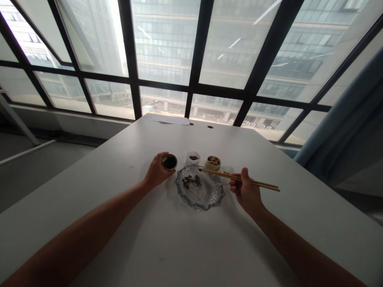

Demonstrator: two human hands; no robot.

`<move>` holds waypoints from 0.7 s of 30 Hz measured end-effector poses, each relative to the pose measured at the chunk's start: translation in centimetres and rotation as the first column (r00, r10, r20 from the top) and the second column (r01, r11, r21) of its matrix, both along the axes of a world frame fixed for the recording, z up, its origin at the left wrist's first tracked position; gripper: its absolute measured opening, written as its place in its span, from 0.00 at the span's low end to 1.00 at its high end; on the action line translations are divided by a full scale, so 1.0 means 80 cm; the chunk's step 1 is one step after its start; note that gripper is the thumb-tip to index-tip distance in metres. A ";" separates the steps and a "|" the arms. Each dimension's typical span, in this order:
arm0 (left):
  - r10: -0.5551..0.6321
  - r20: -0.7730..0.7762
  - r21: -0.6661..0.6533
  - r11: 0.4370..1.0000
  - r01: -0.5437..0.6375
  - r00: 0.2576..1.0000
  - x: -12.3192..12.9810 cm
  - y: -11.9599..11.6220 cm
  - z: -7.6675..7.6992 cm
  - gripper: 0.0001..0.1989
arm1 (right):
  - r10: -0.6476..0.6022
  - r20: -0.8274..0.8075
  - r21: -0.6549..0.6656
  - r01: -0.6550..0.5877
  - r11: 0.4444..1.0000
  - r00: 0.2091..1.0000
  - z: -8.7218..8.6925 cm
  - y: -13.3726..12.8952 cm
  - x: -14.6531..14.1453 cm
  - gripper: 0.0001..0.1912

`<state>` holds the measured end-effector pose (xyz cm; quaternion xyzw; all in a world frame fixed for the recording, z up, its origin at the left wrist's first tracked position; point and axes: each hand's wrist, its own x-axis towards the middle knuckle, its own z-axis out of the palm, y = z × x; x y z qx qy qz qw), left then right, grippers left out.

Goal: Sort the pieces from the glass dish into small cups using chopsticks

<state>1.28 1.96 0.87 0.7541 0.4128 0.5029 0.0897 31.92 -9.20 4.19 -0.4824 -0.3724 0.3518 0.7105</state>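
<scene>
My left hand [157, 171] is wrapped round a small cup [169, 162] with dark contents, tilted so its mouth faces me. A pair of wooden chopsticks [260, 183] is gripped in my right hand [247, 189]. Their tips reach over the far rim of a clear glass plate [199, 201] with a scalloped edge; a small dark bit seems to be at the tips. Several dark brown pieces [191, 181] lie on the plate's left half. Behind the plate stand a white cup [193, 158] with dark bits and a pale cup [213, 163] holding yellowish pieces.
Another whitish container [228, 170] stands right of the pale cup, partly hidden by the chopsticks and my right hand. White paper sheets [170, 119] lie at the far end of the white table [161, 247], near large windows. A blue curtain [344, 119] hangs at the right.
</scene>
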 end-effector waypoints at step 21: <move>0.018 -0.006 -0.017 1.000 -0.018 1.000 0.003 -0.001 0.003 0.32 | -0.095 0.866 0.291 -0.339 0.895 0.492 0.067 0.022 -0.100 0.25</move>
